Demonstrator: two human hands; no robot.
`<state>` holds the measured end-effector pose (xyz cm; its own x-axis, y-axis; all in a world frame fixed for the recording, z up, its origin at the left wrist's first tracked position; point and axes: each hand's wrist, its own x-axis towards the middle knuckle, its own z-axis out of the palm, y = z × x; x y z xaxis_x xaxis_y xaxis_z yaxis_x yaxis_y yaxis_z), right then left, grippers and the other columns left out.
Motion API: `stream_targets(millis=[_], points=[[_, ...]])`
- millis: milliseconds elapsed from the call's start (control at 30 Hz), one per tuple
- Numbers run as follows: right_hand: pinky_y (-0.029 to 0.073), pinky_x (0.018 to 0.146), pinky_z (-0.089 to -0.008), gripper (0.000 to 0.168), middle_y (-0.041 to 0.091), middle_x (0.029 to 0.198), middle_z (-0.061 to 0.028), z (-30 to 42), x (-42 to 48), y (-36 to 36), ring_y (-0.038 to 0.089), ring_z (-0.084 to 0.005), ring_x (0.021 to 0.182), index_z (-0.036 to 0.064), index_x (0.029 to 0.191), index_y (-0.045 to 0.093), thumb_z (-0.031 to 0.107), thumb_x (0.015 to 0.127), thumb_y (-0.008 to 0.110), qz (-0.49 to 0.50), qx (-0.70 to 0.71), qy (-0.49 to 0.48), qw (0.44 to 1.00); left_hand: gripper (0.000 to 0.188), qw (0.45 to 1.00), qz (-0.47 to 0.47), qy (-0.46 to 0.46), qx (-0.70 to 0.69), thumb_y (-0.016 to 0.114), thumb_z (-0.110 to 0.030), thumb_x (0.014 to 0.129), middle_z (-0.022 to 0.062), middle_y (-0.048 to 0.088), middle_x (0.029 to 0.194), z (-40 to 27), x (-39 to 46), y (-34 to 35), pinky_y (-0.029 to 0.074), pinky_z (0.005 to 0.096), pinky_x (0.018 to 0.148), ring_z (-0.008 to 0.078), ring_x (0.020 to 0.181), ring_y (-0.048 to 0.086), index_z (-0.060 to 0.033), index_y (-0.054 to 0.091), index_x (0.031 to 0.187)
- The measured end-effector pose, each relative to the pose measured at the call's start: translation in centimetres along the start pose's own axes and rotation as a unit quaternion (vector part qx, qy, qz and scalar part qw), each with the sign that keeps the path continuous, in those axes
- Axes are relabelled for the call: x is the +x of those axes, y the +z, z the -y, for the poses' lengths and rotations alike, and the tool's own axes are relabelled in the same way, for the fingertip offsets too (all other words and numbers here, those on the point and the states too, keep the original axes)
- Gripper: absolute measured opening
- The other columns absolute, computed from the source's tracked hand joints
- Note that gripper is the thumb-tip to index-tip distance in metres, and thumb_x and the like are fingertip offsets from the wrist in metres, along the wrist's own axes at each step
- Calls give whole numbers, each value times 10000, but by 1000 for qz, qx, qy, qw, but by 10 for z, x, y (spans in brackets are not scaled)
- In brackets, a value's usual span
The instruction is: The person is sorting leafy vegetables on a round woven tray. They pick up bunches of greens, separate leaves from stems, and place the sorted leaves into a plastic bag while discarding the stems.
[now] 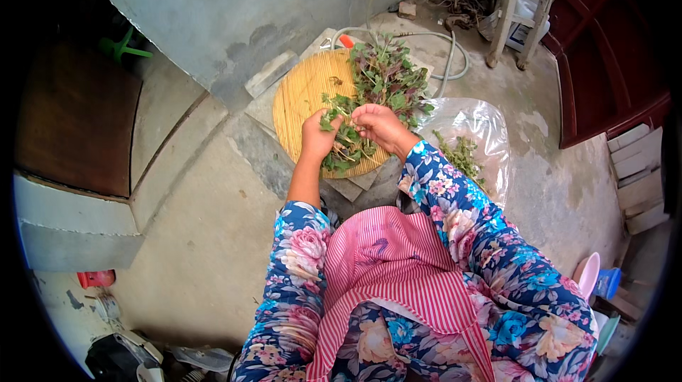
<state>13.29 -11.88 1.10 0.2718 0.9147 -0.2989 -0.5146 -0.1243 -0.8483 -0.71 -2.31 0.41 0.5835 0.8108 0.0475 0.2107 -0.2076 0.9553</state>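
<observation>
My left hand (318, 134) grips a sprig of leafy greens (329, 120) over a round, yellow slatted mat (298, 100). Close beside it, my right hand (377, 125) has its thumb and fingertips pinched together at the stems; what lies between them is too small to make out. Below the hands, loose greens with pale stems (346, 155) lie on the mat's near edge. A larger heap of green and purplish leaves (386, 76) covers its right side. To the right, a clear plastic bag (487, 126) carries a small pile of greens (461, 155).
A grey hose (463, 65) curls on the concrete floor behind the heap. Beyond it a wooden ladder (506, 14) stands near a dark red door (602, 46). A grey wall (224, 4) rises behind the mat. Bricks (272, 73) lie at the mat's left edge.
</observation>
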Motion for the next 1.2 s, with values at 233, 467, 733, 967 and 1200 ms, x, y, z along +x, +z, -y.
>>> stream_targets(millis=[233,467,733,967,1200], points=[[417,554,-214,78,577,741,-26,-3,9,-8,509,-94,611,15,844,566,5,772,539,-29,-41,-40,998,230,983,-99,-124,-97,640,-231,778,78,623,749,32,18,-31,451,307,629,172,668,576,-13,622,848],[420,586,-203,110,582,761,-6,-5,15,-13,517,-62,659,-1,865,591,17,757,579,-61,-154,-156,974,374,979,82,-133,-130,674,-349,778,45,618,833,-2,-8,-12,441,267,679,128,748,550,-12,622,932],[447,631,-232,100,598,762,-44,-11,16,-14,551,-95,674,6,845,603,14,748,581,-109,-271,-196,936,235,973,101,-66,-198,670,-218,772,5,611,785,-12,-9,7,432,251,647,101,699,536,-14,628,881],[448,625,-327,99,571,764,-125,1,4,1,561,-238,673,5,813,582,-6,717,562,-131,-459,-294,828,197,958,16,-100,-267,636,-158,796,22,613,841,-8,-1,-4,435,246,675,109,753,550,4,625,908],[409,723,-427,216,552,816,-173,-14,9,7,508,-370,809,-13,848,569,-67,650,499,-48,-520,-415,745,200,977,8,-55,-207,630,-138,801,33,623,849,-10,5,6,436,248,678,109,755,550,12,625,933]])
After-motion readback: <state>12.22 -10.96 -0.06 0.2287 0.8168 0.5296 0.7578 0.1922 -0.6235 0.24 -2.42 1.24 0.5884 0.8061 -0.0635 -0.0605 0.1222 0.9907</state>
